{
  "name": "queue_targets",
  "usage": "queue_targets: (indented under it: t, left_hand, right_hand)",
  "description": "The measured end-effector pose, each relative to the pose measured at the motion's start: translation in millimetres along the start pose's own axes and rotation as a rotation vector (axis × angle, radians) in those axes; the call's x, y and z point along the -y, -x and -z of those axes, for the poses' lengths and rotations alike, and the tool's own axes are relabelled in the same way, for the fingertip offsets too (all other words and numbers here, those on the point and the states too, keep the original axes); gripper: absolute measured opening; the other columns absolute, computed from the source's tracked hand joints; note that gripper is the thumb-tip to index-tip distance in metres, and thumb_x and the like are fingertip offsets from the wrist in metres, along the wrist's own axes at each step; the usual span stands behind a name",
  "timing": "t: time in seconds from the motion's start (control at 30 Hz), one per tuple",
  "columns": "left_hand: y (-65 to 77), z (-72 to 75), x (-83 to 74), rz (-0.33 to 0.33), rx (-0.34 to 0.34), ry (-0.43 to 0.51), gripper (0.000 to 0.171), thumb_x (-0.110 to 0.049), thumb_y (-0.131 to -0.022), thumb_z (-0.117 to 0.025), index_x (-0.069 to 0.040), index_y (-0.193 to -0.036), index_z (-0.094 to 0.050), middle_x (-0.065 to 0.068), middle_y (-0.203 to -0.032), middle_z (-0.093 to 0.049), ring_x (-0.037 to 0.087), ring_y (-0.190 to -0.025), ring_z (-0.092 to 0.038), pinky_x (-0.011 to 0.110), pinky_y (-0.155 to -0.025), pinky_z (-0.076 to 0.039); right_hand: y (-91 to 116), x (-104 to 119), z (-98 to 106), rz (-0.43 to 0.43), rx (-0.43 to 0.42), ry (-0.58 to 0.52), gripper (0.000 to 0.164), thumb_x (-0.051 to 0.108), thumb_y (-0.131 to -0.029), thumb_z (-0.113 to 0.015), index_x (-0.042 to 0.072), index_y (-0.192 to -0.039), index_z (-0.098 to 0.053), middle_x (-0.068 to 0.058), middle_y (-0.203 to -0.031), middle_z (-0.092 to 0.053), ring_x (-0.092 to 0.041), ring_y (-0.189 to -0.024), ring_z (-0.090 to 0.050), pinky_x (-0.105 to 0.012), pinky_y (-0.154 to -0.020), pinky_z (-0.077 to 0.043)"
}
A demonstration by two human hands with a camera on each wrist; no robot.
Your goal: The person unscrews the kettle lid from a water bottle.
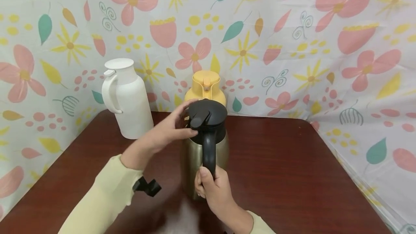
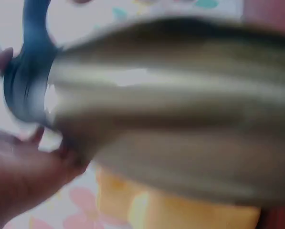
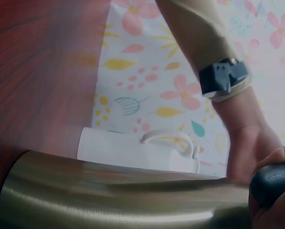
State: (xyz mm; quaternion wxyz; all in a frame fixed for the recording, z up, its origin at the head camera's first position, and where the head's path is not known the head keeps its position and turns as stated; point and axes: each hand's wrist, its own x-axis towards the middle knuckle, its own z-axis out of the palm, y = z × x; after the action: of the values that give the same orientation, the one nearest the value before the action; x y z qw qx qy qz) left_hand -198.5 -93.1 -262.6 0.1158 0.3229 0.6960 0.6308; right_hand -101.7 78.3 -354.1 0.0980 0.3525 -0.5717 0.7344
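Observation:
A gold-coloured metal thermos jug [image 1: 190, 161] with a black lid [image 1: 211, 111] and black handle stands upright at the middle of the table. My right hand [image 1: 216, 190] grips the lower part of the handle, with the thumb lying along it. At the lid's left side is my left hand [image 1: 165, 129], its thumb stretched toward the lid's lever and its fingers partly hidden behind the lid. In the left wrist view, thumb and fingers of the left hand [image 2: 27, 176] lie spread about the jug's black top. The right wrist view shows the jug's body [image 3: 109, 195] up close.
A white thermos jug [image 1: 130, 100] stands at the back left of the dark red table [image 1: 276, 161]. Behind the gold jug is a yellow thermos jug [image 1: 206, 78], partly hidden. Flower-patterned cloth [image 1: 292, 46] hangs close around the table's back and sides.

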Motion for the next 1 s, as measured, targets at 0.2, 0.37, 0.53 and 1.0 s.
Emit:
queue_targets:
  t: [0.2,0.37,0.53,1.0]
  left_hand:
    - [-21.6,37.4,6.1,-0.112,0.270,0.030,0.120,-0.060,-0.082,-0.078,0.001,-0.163,-0.014,0.021,-0.165,-0.024,0.014,-0.144,-0.039,0.030,-0.113,-0.037]
    - [-39.8,47.5,6.3,-0.135,0.395,0.037,0.131,-0.069,-0.077,-0.077,0.003,-0.162,-0.008,0.023,-0.171,-0.007,0.012,-0.152,-0.027,0.032,-0.120,-0.030]
    - [-54.9,47.2,4.4,-0.138,0.494,0.004,0.131,-0.067,-0.076,-0.079,0.005,-0.161,-0.011,0.019,-0.173,-0.003,0.026,-0.161,-0.010,0.024,-0.122,-0.028]
    - [-40.9,21.5,-6.3,-0.024,0.274,-0.062,0.136,-0.080,-0.063,-0.079,-0.007,-0.162,-0.022,0.011,-0.169,-0.023,0.027,-0.153,-0.028,0.028,-0.112,-0.039]
  right_hand:
    - [-1.7,0.2,1.9,0.005,-0.003,-0.002,0.046,0.018,-0.111,-0.043,-0.003,-0.071,-0.038,-0.018,-0.047,-0.028,-0.012,-0.040,-0.028,-0.017,-0.038,-0.030]
    - [-1.5,1.1,0.9,-0.012,0.000,-0.014,0.046,0.018,-0.111,-0.043,-0.004,-0.071,-0.038,-0.018,-0.047,-0.028,-0.011,-0.041,-0.029,-0.018,-0.038,-0.031]
    - [-1.0,-0.8,0.7,-0.006,0.011,-0.037,0.047,0.021,-0.111,-0.043,-0.004,-0.072,-0.038,-0.017,-0.048,-0.028,-0.015,-0.040,-0.028,-0.018,-0.038,-0.030]
    - [-2.7,-0.1,-3.2,0.018,-0.012,-0.031,0.046,0.020,-0.112,-0.042,-0.002,-0.071,-0.039,-0.016,-0.047,-0.028,-0.015,-0.039,-0.026,-0.017,-0.037,-0.028]
